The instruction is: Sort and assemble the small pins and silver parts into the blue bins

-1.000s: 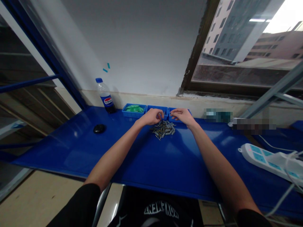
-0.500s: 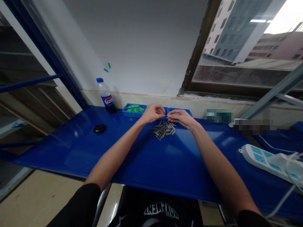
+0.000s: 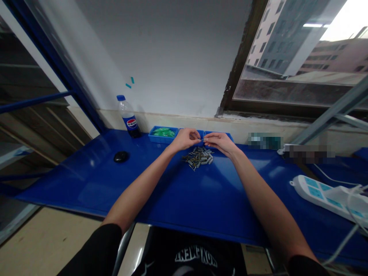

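Observation:
My left hand and my right hand meet fingertip to fingertip above a pile of small metal parts. Both are closed in a pinch. Between the fingertips a small thin piece barely shows; its kind is too small to make out. The pile on the blue table mixes grey cylinders with thin brass-coloured and dark pins. Just behind my hands stand blue bins, the right one partly covered by my right hand and the middle one by my left.
A blue bin with green plastic packets stands left of my hands. Farther left are a cola bottle and a black computer mouse. At the right lies a white power strip with cables. A wall and window rise behind the table.
My hands stay almost in the same place, with only a slight shift of the fingers around the small piece. The pile looks unchanged.

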`<act>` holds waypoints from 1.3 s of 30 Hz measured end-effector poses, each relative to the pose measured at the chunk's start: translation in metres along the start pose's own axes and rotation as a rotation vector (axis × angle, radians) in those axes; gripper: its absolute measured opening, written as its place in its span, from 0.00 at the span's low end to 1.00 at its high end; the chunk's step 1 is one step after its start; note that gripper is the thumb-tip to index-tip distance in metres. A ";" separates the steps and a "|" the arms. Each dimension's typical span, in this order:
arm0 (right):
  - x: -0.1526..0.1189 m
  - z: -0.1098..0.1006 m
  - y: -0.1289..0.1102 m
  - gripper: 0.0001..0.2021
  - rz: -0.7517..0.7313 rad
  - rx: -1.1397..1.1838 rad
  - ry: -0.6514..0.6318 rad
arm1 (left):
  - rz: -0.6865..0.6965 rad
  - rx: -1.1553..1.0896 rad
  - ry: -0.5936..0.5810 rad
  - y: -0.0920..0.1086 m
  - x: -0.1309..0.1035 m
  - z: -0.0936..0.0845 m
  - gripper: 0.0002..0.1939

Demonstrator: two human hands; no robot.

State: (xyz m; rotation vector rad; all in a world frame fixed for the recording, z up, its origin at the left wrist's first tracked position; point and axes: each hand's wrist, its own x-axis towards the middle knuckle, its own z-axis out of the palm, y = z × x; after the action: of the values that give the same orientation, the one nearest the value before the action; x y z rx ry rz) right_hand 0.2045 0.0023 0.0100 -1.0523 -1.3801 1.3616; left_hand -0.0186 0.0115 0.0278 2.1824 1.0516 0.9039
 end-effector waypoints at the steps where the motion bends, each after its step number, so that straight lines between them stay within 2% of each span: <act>1: 0.001 -0.001 0.000 0.11 -0.013 -0.038 0.037 | -0.007 0.092 -0.045 0.000 -0.001 -0.001 0.12; 6: 0.010 -0.018 0.008 0.06 -0.094 -0.354 0.369 | -0.093 0.533 -0.343 -0.004 -0.007 0.001 0.19; 9: 0.013 -0.028 0.012 0.07 -0.109 -0.473 0.431 | -0.142 0.614 -0.390 -0.007 -0.010 0.009 0.21; 12: 0.013 -0.030 0.014 0.08 -0.104 -0.486 0.403 | -0.162 0.612 -0.380 -0.010 -0.010 0.017 0.21; 17: 0.011 -0.023 0.010 0.05 -0.099 -0.417 0.345 | -0.147 0.587 -0.352 -0.012 -0.010 0.022 0.21; 28: 0.009 -0.015 0.009 0.04 -0.085 -0.366 0.263 | -0.133 0.446 -0.367 -0.012 -0.007 0.015 0.23; 39: 0.010 -0.014 0.014 0.05 -0.089 -0.373 0.209 | -0.139 0.566 -0.355 -0.015 -0.011 0.019 0.24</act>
State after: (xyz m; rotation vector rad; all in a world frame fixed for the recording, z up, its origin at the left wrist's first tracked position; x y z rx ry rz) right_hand 0.2159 0.0153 -0.0041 -1.3184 -1.5354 0.9188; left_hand -0.0160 0.0070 0.0012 2.5446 1.3682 0.1407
